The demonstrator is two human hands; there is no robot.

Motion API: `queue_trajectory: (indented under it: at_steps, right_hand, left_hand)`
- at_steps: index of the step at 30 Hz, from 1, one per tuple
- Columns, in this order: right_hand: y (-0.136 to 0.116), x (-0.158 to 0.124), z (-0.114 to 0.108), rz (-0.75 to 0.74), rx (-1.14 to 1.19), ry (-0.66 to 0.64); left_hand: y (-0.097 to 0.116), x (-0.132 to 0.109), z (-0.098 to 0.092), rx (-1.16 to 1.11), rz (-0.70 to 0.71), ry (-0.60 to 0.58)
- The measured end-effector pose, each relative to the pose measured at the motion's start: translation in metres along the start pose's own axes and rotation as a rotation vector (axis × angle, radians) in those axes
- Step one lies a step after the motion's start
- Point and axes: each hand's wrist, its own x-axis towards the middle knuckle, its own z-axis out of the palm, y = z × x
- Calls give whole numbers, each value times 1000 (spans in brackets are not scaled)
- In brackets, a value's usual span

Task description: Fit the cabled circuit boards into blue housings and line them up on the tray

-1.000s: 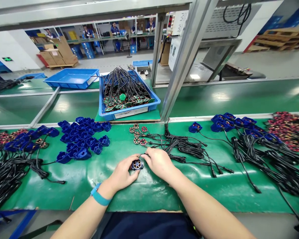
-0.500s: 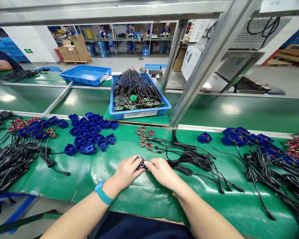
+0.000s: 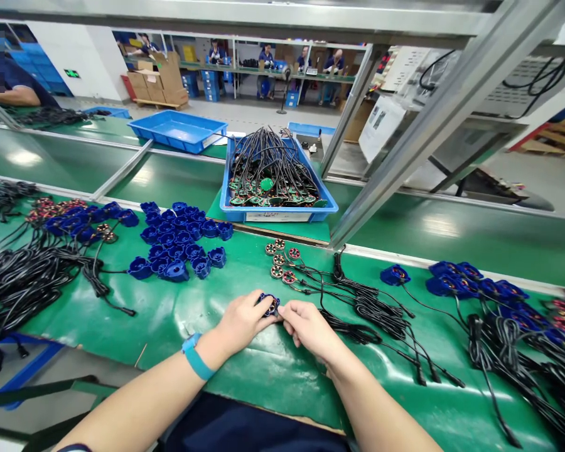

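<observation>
My left hand (image 3: 240, 321), with a teal band at the wrist, grips a small blue plastic housing (image 3: 269, 296) above the green mat. A round copper-wound motor stator sits inside the housing. My right hand (image 3: 309, 325) is closed in a pinch at the housing's right edge; what its fingertips hold is too small to make out. Beyond my hands lie several loose stators (image 3: 277, 258) with black cables (image 3: 376, 307) running right. A group of blue housings (image 3: 179, 235) stands to the left of them.
A blue tray (image 3: 327, 210) of green circuit boards with black leads stands ahead, beside another blue tray (image 3: 176, 129). Wired blue housings (image 3: 456, 279) and cable bundles lie at right, more cables (image 3: 32, 276) at left. A metal post (image 3: 405, 138) slants upward. A co-worker's arm (image 3: 19, 94) shows far left.
The view has shifted, so the bench appears further right and tilted. My right hand's fingers have curled in more at the housing's edge. My left hand keeps its hold.
</observation>
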Motion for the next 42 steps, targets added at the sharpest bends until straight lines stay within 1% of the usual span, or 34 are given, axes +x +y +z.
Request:
queue_trajectory:
  at_steps: [3,6,9,15,21,25,28,36,42]
  right_hand:
    - [3,2,3,13,110,-15]
    - [5,4,5,2,114,-11]
    - [4,4,5,20,117,-20]
    - [0,4,2,42,172,-81]
    - [3,8,-3,20,118,-101]
    - [7,11,-9,-43,44,-107]
    - [8,12,-12,-72,11,-102]
    - [4,12,-12,-55,1,-122]
    - [1,12,-10,-30,-18,-83]
  left_hand:
    - [0,-2,2,30,-4,8]
    - [-1,-4,3,23,6,28]
    - [-2,-5,4,24,-1,30]
    - [-1,-4,4,23,0,17]
    - [-1,-5,6,-11,-13,22]
    - [-1,-5,9,-33,-20,51]
    - [-1,-5,11,-36,-16,41]
    - [-1,-4,10,-76,-38,40]
    - [-2,-3,10,-82,-17,59]
